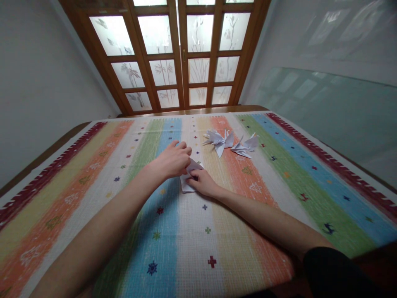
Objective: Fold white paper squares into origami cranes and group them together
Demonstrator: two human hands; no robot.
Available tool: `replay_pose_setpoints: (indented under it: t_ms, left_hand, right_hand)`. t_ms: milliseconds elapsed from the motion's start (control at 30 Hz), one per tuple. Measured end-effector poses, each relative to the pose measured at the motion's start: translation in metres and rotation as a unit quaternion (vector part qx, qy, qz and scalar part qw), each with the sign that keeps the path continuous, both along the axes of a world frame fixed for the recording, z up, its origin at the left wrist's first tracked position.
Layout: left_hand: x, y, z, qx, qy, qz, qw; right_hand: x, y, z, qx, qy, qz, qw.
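Note:
A small folded sheet of white paper (187,185) lies on the striped cloth in front of me. My left hand (175,159) arches over its upper left side, fingers bent, with the fingertips at a raised part of the paper; the thumb is mostly hidden. From the right, my right hand (203,182) rests low on the cloth with its thumb and curled fingers gripping the paper's right side. Just beyond the hands sit several folded white paper cranes, one group (219,142) bunched together and another crane (246,145) to its right.
A tablecloth (198,252) with coloured stripes and small printed figures covers the table. Past the far edge stands a wooden door (182,74) with frosted panes. A pale glass panel (325,116) leans along the right wall.

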State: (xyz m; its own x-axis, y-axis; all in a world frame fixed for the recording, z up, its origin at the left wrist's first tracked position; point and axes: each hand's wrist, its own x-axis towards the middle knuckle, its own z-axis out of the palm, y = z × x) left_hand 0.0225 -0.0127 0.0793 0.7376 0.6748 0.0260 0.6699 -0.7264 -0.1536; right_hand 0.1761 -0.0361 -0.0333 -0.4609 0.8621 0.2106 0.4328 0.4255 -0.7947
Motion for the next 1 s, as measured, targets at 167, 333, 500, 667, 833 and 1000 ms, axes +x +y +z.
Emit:
replay_pose_setpoints:
  t_ms: [167, 333, 500, 667, 833, 1000]
  left_hand:
    - [-0.002, -0.001, -0.005, 0.014, -0.021, 0.006, 1.000]
    - [-0.004, -0.008, -0.017, 0.029, -0.078, 0.003, 0.996]
    - [-0.009, -0.018, -0.045, 0.066, -0.167, 0.030, 0.983]
    - [-0.005, -0.019, -0.075, 0.025, -0.235, 0.099, 0.967]
    - [0.000, -0.014, -0.098, -0.007, -0.296, 0.174, 0.939]
    - [0.002, -0.011, -0.109, -0.022, -0.290, 0.210, 0.933]
  right_hand:
    - [-0.001, -0.003, 0.000, 0.033, -0.021, -0.023, 0.999]
    - [0.005, -0.006, 0.002, 0.055, -0.049, -0.045, 0.996]
    - [0.020, -0.011, 0.002, 0.082, -0.107, -0.060, 0.989]
    - [0.029, -0.016, 0.000, 0.098, -0.110, -0.016, 0.989]
    - [0.035, -0.020, -0.002, 0.060, -0.071, -0.026, 0.995]
    - [0.043, -0.025, 0.002, 0.061, -0.037, -0.001, 0.997]
